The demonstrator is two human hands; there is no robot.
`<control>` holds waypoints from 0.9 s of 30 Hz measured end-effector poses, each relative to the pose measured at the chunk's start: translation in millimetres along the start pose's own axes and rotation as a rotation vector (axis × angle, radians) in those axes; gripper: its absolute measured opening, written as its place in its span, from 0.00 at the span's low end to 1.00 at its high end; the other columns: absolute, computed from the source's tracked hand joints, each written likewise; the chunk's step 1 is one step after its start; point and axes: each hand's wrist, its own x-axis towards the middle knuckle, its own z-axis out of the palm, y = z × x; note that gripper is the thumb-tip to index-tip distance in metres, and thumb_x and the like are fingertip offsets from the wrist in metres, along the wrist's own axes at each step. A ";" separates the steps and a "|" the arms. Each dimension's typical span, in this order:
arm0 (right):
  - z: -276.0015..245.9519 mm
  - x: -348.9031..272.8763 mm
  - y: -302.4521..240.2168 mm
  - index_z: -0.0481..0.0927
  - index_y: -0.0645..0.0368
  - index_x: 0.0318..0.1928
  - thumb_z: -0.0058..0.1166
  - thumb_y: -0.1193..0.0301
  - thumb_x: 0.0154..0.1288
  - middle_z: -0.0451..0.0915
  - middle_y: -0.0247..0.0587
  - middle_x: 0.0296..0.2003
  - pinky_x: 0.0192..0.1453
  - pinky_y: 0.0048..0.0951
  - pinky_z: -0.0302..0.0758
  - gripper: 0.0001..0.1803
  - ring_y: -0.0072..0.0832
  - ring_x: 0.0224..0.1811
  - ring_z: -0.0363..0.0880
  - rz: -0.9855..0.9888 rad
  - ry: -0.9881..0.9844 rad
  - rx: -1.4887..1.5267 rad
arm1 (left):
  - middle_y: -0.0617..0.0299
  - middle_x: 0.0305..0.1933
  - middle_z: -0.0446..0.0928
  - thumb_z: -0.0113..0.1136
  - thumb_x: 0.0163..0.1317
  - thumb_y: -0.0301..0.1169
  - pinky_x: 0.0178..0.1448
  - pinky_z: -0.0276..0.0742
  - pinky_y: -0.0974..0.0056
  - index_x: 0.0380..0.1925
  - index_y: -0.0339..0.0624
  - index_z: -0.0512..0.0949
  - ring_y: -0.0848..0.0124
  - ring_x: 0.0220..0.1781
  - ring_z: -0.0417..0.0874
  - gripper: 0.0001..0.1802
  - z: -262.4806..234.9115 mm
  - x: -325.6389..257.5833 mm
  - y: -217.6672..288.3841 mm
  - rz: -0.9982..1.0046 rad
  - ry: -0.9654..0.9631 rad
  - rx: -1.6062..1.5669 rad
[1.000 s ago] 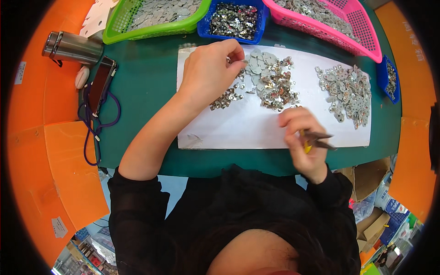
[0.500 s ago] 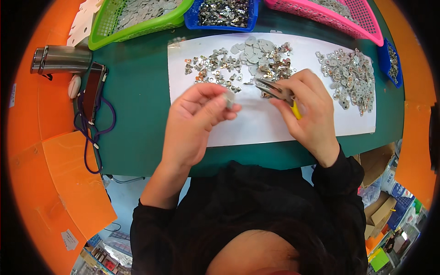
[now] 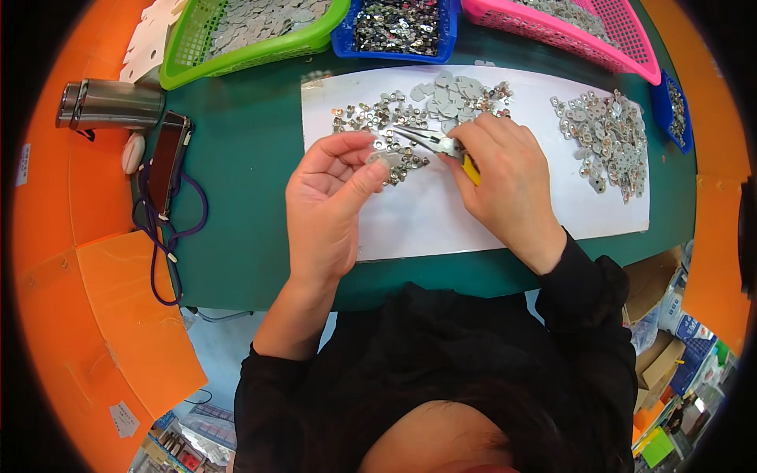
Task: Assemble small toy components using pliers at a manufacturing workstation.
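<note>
Over the white sheet (image 3: 410,229) | our left hand (image 3: 323,197) pinches a grey plate (image 3: 385,158) | our right hand (image 3: 505,169) grips pliers (image 3: 443,144), tips near it | a loose pinch could drop the plate among the nearby parts (image 3: 408,161), where we might lose it

Count: hands, two (left hand (image 3: 323,197), right hand (image 3: 509,173)); pliers (image 3: 471,170), one pair; grey piece (image 3: 379,162) in the left hand, at least one; mesh baskets, two, a green basket (image 3: 260,61) and a pink basket (image 3: 556,39); blue bins (image 3: 394,56), two; white sheet (image 3: 414,225), one, bearing three main metal heaps (image 3: 611,142) (individual pieces overlap, uncountable); steel flask (image 3: 122,106), one; purple cord (image 3: 204,197), one.
</note>
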 end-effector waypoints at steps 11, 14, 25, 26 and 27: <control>-27.2 -6.5 -27.8 0.78 0.64 0.36 0.59 0.82 0.61 0.81 0.39 0.34 0.43 0.25 0.73 0.04 0.22 0.36 0.77 0.329 -0.001 0.863 | 0.55 0.41 0.83 0.61 0.67 0.24 0.49 0.83 0.65 0.47 0.33 0.79 0.67 0.45 0.86 0.11 17.7 -18.5 6.9 -0.312 -0.219 -0.136; -30.9 -8.2 -25.3 0.78 0.65 0.37 0.59 0.81 0.61 0.82 0.39 0.35 0.45 0.24 0.73 0.04 0.23 0.38 0.78 0.381 -0.019 0.846 | 0.55 0.41 0.83 0.61 0.68 0.24 0.48 0.84 0.66 0.50 0.33 0.77 0.68 0.44 0.86 0.13 19.8 -20.1 8.3 -0.368 -0.217 -0.163; -39.2 -12.6 -9.3 0.81 0.65 0.36 0.63 0.84 0.57 0.83 0.39 0.34 0.46 0.27 0.76 0.07 0.25 0.39 0.81 0.358 -0.156 1.063 | 0.56 0.41 0.82 0.66 0.63 0.22 0.45 0.81 0.69 0.53 0.32 0.74 0.71 0.40 0.84 0.19 18.7 -11.0 5.1 -0.410 -0.330 -0.160; -42.6 -11.8 -8.5 0.81 0.65 0.36 0.63 0.84 0.56 0.83 0.39 0.33 0.44 0.27 0.76 0.07 0.26 0.38 0.82 0.326 -0.184 0.973 | 0.57 0.41 0.81 0.66 0.62 0.20 0.45 0.81 0.69 0.53 0.32 0.74 0.72 0.41 0.84 0.20 18.8 -11.8 5.7 -0.304 -0.343 -0.017; -44.8 -11.6 -8.1 0.81 0.64 0.35 0.63 0.84 0.55 0.83 0.39 0.32 0.43 0.27 0.77 0.08 0.27 0.37 0.82 0.295 -0.212 0.882 | 0.57 0.40 0.81 0.66 0.61 0.18 0.45 0.81 0.69 0.53 0.31 0.74 0.72 0.41 0.84 0.20 18.9 -12.8 6.1 -0.196 -0.355 0.125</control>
